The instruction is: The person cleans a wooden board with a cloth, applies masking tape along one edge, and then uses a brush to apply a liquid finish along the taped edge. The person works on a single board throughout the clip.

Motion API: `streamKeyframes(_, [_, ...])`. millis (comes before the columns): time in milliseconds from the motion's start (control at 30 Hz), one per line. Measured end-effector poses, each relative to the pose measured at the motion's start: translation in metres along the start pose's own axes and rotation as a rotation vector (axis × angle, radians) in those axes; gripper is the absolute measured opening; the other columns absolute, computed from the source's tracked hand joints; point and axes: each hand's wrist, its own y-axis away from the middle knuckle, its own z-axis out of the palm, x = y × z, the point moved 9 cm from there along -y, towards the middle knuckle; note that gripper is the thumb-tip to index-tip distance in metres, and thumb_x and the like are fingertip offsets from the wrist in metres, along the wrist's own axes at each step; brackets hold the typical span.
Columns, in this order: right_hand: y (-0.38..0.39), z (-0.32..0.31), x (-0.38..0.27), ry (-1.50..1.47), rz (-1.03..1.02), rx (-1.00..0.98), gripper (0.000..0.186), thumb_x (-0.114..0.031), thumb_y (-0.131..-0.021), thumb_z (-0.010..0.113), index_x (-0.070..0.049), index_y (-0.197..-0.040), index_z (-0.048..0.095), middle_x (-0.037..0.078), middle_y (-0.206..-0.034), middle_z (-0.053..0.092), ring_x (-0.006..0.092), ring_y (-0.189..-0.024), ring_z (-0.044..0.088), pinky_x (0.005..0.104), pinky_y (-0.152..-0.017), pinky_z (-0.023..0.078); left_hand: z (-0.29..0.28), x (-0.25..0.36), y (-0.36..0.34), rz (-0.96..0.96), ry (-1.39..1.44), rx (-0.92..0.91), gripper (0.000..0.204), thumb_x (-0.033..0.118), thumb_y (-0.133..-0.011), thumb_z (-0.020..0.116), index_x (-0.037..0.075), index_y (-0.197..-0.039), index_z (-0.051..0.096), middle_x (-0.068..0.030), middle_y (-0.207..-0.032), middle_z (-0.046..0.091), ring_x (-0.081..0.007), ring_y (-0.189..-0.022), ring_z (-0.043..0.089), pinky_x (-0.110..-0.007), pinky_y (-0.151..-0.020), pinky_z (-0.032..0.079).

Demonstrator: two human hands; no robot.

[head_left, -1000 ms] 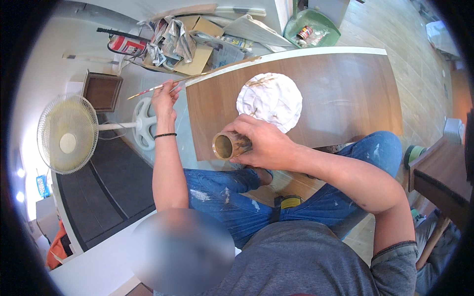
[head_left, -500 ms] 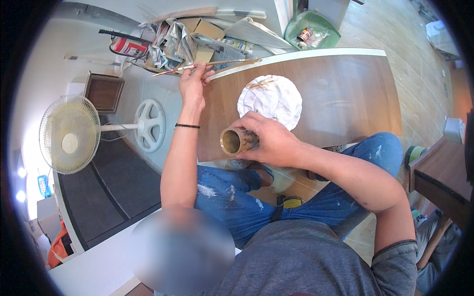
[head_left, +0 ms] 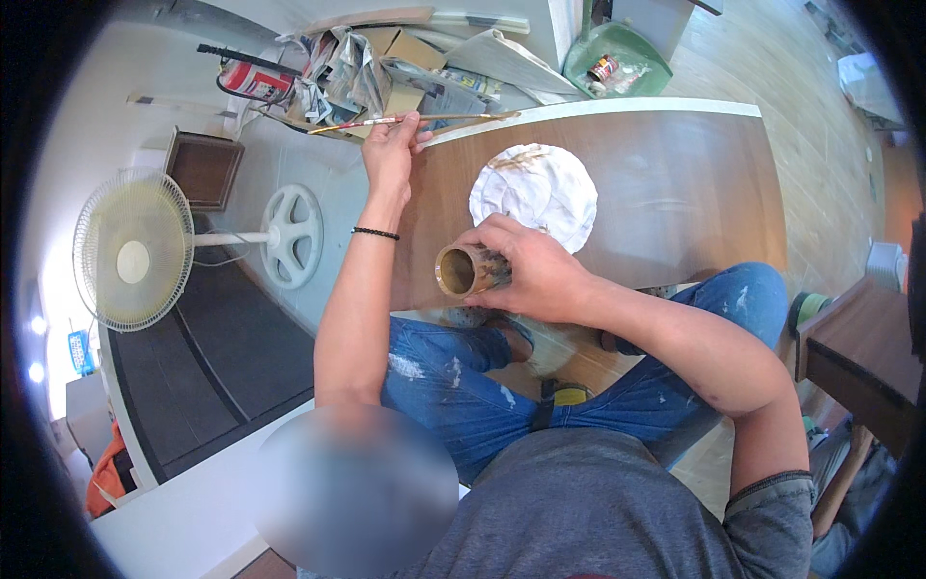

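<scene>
My left hand pinches a thin paintbrush by its long handle, at the far left edge of a brown wood-look panel. The brush's tip points right and lies at the panel's pale far edge, where a brown streak shows to its left. My right hand grips a small tan cup with dark stains on its side, tilted so its mouth opens to the left. Beyond this hand, a round folded white cloth with brown smears lies on the panel.
A white pedestal fan lies at the left, beside a dark mat. Past the panel are a fire extinguisher, piled newspapers and a green dustpan holding a can. A brown wooden stool-like piece stands right.
The paintbrush tip has slid a little to the right along the panel's far edge, with my left hand following. My right hand still holds the cup; the whole view has shifted slightly.
</scene>
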Motion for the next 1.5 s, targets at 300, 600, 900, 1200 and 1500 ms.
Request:
streamKeyframes(300, [-0.003,0.004,-0.004,-0.004,-0.006,-0.013,0.055,-0.023,-0.078,0.087,-0.008,-0.126,0.063,0.013,-0.12,0.063,0.0353,-0.112,0.065,0.0436,-0.096,0.053,-0.04,-0.006,-0.004,-0.031,-0.009,0.058,0.02,0.021,-0.101,0.07,0.005,-0.114,0.067,-0.0079,-0.105,0.076,-0.0139,-0.085,0.073,-0.024,-0.066,0.051])
streamKeyframes(600, [-0.004,0.007,-0.007,-0.004,0.012,-0.021,0.056,-0.02,-0.077,0.089,-0.01,-0.126,0.063,0.013,-0.119,0.063,0.0347,-0.111,0.066,0.0429,-0.096,0.054,-0.086,-0.011,-0.007,-0.034,-0.049,0.116,0.02,0.022,-0.101,0.07,0.006,-0.113,0.068,-0.0072,-0.105,0.076,-0.0136,-0.087,0.073,-0.023,-0.068,0.052])
streamKeyframes(900, [-0.007,0.009,-0.006,0.001,0.007,-0.033,0.055,-0.019,-0.078,0.088,-0.01,-0.126,0.063,0.012,-0.119,0.064,0.0336,-0.112,0.066,0.0428,-0.097,0.054,-0.127,-0.011,-0.002,-0.029,-0.042,0.226,0.017,0.018,-0.1,0.071,0.005,-0.111,0.068,-0.0082,-0.101,0.077,-0.0133,-0.081,0.072,-0.024,-0.067,0.051])
streamKeyframes(1200, [-0.007,0.006,-0.005,-0.041,-0.002,-0.045,0.056,-0.018,-0.077,0.089,-0.009,-0.126,0.064,0.012,-0.118,0.065,0.032,-0.111,0.066,0.0407,-0.098,0.053,-0.172,-0.013,0.002,-0.033,-0.049,0.318,0.016,0.016,-0.1,0.07,0.005,-0.111,0.067,-0.0086,-0.1,0.076,-0.0136,-0.08,0.072,-0.024,-0.066,0.051])
streamKeyframes(1500, [-0.008,-0.003,-0.007,-0.008,-0.003,-0.013,0.057,-0.017,-0.076,0.09,-0.005,-0.126,0.065,0.012,-0.118,0.066,0.0304,-0.108,0.067,0.0384,-0.098,0.052,-0.241,0.006,0.011,0.064,-0.127,0.573,0.018,0.015,-0.101,0.067,0.002,-0.113,0.066,-0.0111,-0.102,0.075,-0.016,-0.085,0.072,-0.025,-0.068,0.054])
